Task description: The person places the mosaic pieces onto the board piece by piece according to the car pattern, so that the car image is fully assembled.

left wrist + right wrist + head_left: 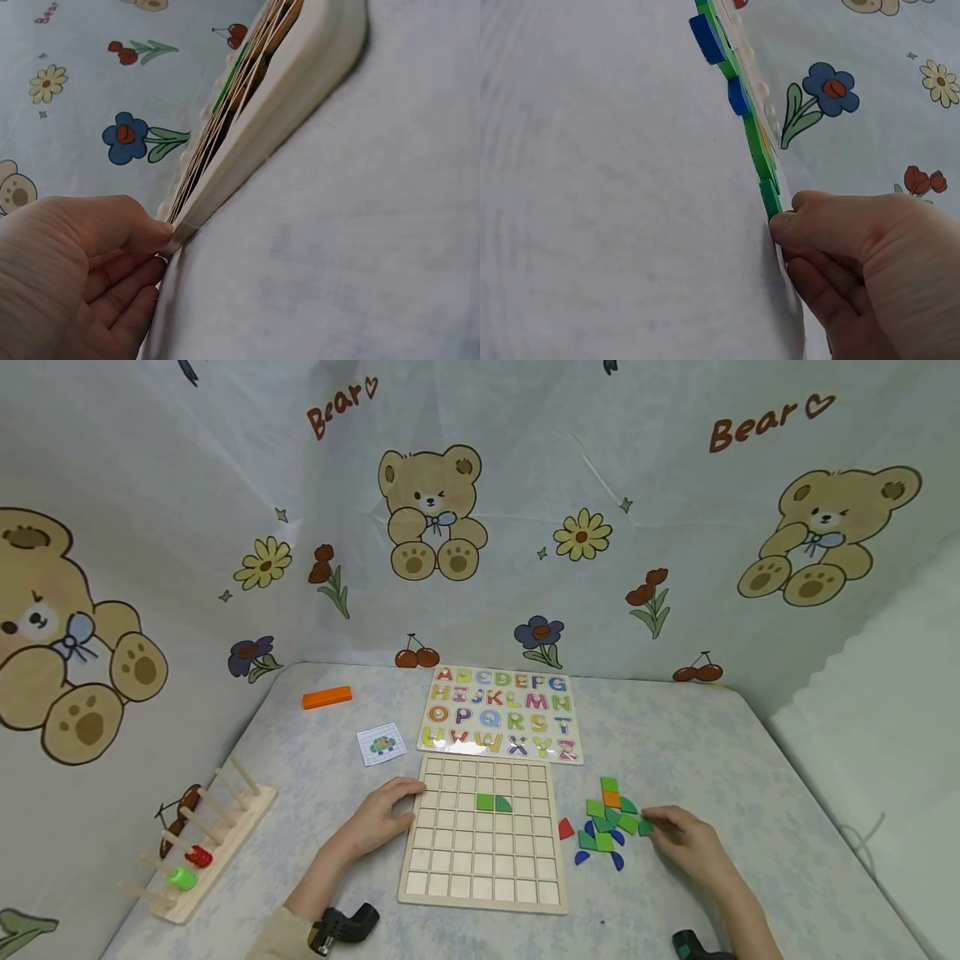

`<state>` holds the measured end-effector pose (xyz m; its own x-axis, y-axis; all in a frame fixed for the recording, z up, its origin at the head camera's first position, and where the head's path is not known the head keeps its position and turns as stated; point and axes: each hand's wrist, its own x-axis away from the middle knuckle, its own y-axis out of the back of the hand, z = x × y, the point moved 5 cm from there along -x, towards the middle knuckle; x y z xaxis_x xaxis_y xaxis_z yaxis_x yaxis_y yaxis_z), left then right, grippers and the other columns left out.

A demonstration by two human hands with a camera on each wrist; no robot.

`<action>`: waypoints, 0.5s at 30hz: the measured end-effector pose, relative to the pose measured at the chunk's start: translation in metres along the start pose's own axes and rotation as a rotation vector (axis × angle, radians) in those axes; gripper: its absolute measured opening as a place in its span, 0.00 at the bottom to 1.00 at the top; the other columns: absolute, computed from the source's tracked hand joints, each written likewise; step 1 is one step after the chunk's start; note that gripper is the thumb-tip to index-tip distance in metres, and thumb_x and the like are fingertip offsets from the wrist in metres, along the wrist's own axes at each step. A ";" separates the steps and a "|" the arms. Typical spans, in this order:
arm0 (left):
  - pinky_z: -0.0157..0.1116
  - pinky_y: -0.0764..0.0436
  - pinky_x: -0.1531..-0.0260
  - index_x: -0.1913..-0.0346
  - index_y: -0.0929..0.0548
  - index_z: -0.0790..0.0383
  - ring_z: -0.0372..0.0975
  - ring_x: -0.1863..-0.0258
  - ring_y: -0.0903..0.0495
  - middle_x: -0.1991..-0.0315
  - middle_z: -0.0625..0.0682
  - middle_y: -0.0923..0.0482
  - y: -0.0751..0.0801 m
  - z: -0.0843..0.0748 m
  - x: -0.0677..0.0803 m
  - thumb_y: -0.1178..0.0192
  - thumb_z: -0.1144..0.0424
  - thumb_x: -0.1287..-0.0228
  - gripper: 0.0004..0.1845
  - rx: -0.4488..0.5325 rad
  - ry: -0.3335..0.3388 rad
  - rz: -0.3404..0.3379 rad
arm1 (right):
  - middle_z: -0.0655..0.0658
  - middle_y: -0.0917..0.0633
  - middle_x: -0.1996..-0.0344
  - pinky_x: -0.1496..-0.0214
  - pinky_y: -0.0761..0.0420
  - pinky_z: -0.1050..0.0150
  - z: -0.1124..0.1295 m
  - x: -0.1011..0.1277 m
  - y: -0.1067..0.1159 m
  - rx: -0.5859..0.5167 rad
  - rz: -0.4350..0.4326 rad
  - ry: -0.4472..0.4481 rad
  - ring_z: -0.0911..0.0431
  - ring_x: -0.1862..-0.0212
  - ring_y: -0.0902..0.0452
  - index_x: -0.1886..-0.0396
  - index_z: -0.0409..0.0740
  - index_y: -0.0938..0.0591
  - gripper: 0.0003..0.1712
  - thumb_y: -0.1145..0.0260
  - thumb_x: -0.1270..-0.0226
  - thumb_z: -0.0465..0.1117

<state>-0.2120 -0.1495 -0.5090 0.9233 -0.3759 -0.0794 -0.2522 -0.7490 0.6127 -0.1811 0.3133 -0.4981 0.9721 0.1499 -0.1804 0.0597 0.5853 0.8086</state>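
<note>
A pale wooden grid board lies mid-table, with a green square and a green quarter-circle piece in its cells. My left hand holds the board's left edge, its fingertips right at the frame. To the right of the board is a loose cluster of flat shape pieces in green, blue and orange, with a red piece beside it. At the cluster's right side my right hand pinches a dark green piece, whose edge shows by the thumb tip.
Behind the grid board lies a colourful alphabet board. A small picture card and an orange bar lie at the back left. A wooden peg rack with red and green beads stands at the left table edge.
</note>
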 end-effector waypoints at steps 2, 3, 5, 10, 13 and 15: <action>0.48 0.33 0.40 0.40 0.25 0.63 0.47 0.38 0.33 0.42 0.51 0.29 0.001 -0.001 0.000 0.40 0.74 0.40 0.23 0.001 0.000 -0.002 | 0.45 0.17 0.58 0.60 0.19 0.60 0.001 0.000 0.000 0.003 -0.011 0.016 0.50 0.59 0.20 0.53 0.39 0.18 0.18 0.31 0.45 0.28; 0.48 0.33 0.40 0.40 0.25 0.64 0.47 0.38 0.33 0.42 0.51 0.29 0.001 -0.002 0.000 0.40 0.74 0.40 0.23 0.002 0.000 -0.003 | 0.45 0.17 0.58 0.60 0.19 0.60 0.001 0.000 0.001 0.005 -0.017 0.022 0.50 0.59 0.20 0.54 0.39 0.18 0.18 0.31 0.46 0.27; 0.49 0.33 0.40 0.40 0.25 0.64 0.47 0.38 0.33 0.42 0.51 0.29 0.001 -0.003 0.000 0.40 0.74 0.40 0.23 0.007 0.003 -0.005 | 0.46 0.17 0.58 0.60 0.19 0.61 0.002 0.000 0.002 0.012 -0.019 0.035 0.51 0.59 0.20 0.54 0.40 0.18 0.17 0.31 0.46 0.28; 0.49 0.34 0.40 0.40 0.25 0.64 0.47 0.38 0.34 0.42 0.51 0.29 0.001 -0.003 0.000 0.41 0.74 0.40 0.23 0.016 0.014 -0.003 | 0.48 0.17 0.60 0.61 0.19 0.62 0.004 -0.001 0.007 0.033 -0.032 0.075 0.54 0.60 0.21 0.56 0.41 0.17 0.16 0.30 0.46 0.30; 0.49 0.34 0.40 0.40 0.25 0.63 0.47 0.38 0.34 0.41 0.51 0.29 0.000 -0.002 0.000 0.41 0.74 0.40 0.23 0.010 0.011 -0.003 | 0.48 0.17 0.61 0.62 0.19 0.63 0.006 -0.002 0.013 0.031 -0.068 0.107 0.54 0.61 0.21 0.57 0.40 0.17 0.16 0.28 0.48 0.30; 0.48 0.34 0.40 0.40 0.25 0.63 0.47 0.38 0.34 0.41 0.51 0.29 0.000 -0.001 0.000 0.41 0.73 0.40 0.23 0.010 0.010 -0.003 | 0.47 0.17 0.61 0.62 0.19 0.62 0.009 -0.003 0.018 0.020 -0.089 0.127 0.53 0.61 0.21 0.56 0.39 0.18 0.17 0.28 0.48 0.29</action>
<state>-0.2115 -0.1490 -0.5077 0.9269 -0.3680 -0.0737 -0.2519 -0.7556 0.6047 -0.1805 0.3165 -0.4784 0.9265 0.1985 -0.3197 0.1498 0.5850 0.7971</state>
